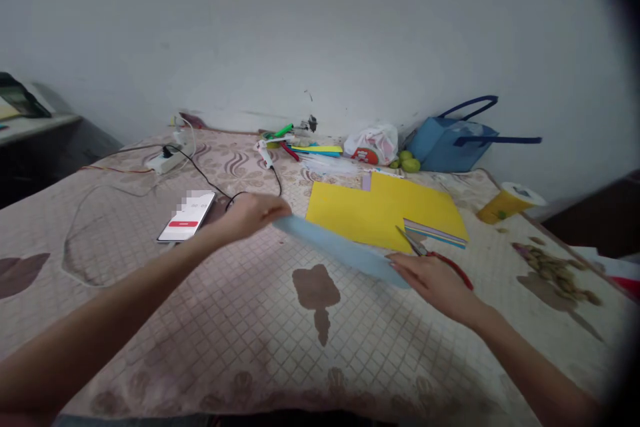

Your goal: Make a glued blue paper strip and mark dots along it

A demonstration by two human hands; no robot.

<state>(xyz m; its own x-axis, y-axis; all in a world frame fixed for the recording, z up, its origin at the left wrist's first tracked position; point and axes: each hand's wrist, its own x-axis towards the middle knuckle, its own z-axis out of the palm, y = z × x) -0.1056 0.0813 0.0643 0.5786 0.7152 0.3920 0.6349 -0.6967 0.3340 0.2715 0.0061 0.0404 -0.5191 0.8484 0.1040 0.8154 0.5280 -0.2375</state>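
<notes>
The long pale-blue paper strip (340,247) spans mid-frame, pinched (slightly blurred, seemingly at its ends) between left hand (255,213) and right hand (435,283).

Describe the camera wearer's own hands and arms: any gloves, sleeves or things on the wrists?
The left hand and right hand are both ungloved. No sleeve shows on the left forearm or right forearm, and neither wrist shows a watch or bracelet. The fingers are too blurred to rule out rings.
</notes>
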